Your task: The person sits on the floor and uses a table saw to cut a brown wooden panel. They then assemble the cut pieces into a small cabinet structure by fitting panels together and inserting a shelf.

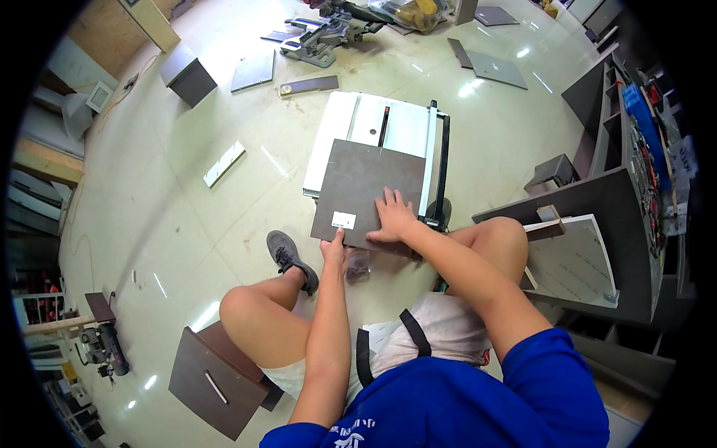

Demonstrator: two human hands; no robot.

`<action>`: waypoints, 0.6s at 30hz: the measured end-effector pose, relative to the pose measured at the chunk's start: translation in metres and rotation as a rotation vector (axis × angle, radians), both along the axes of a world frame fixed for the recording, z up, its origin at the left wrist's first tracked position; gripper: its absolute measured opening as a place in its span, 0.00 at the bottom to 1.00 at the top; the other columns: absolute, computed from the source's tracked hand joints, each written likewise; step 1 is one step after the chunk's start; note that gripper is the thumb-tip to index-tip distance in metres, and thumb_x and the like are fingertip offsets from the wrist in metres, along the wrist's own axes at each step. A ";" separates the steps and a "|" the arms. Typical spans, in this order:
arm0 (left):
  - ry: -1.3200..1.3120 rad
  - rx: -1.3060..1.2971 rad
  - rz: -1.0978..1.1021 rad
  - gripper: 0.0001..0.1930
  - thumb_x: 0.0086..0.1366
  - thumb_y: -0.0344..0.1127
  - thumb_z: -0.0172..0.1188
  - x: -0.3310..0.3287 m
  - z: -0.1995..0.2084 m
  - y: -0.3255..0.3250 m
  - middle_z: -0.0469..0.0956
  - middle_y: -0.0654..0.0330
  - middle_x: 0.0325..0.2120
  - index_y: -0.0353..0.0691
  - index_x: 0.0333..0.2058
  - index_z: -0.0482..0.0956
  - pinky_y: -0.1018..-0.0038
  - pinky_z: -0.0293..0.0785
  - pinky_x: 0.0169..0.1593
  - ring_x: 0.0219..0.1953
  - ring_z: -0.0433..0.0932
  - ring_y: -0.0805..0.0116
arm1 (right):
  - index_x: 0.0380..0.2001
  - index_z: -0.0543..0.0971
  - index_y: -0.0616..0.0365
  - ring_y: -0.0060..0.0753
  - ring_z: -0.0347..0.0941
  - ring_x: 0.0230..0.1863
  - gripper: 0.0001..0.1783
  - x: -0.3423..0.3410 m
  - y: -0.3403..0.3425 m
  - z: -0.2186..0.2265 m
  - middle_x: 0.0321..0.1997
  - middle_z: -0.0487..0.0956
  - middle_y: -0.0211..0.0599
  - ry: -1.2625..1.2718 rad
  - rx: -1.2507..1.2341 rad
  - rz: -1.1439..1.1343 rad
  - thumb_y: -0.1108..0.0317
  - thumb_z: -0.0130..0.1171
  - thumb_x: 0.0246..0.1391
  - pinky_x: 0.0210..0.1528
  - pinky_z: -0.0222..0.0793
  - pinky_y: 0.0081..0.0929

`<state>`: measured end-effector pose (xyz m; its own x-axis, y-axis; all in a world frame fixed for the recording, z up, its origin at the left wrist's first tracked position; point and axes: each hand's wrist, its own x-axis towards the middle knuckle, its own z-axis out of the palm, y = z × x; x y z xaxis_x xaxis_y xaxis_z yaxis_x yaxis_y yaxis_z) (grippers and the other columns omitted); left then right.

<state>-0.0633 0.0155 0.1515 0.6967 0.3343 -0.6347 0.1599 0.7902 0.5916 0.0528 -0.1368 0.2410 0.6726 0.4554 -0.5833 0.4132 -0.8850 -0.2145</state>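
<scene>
One board (366, 183) on a white worktop (343, 119) | left grip (335, 252) pinches its near edge | right grip (393, 222) lies splayed on top

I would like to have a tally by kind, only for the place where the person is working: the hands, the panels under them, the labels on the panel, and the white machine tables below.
Hands: 2 (left hand, right hand)
Brown panel: 1
White label: 1
White machine table: 1
Total: 5
</scene>
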 end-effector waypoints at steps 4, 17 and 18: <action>-0.004 -0.003 -0.025 0.20 0.69 0.28 0.55 -0.004 -0.003 0.006 0.72 0.48 0.51 0.35 0.57 0.62 0.42 0.79 0.46 0.49 0.77 0.48 | 0.73 0.42 0.53 0.68 0.30 0.76 0.75 0.022 0.002 0.011 0.77 0.31 0.57 -0.086 -0.099 -0.054 0.31 0.71 0.30 0.68 0.46 0.70; 0.019 -0.015 -0.038 0.17 0.70 0.28 0.54 -0.004 0.001 0.007 0.73 0.48 0.49 0.32 0.55 0.64 0.46 0.81 0.46 0.47 0.78 0.51 | 0.72 0.44 0.60 0.63 0.32 0.77 0.78 0.039 -0.009 0.004 0.76 0.34 0.66 -0.168 -0.082 0.026 0.30 0.75 0.26 0.74 0.43 0.52; 0.020 -0.004 -0.043 0.17 0.70 0.28 0.54 -0.003 0.002 0.007 0.74 0.48 0.49 0.32 0.55 0.64 0.47 0.81 0.47 0.48 0.78 0.51 | 0.72 0.44 0.59 0.64 0.31 0.77 0.79 0.047 -0.006 0.006 0.76 0.34 0.65 -0.119 -0.098 0.017 0.30 0.75 0.25 0.74 0.44 0.52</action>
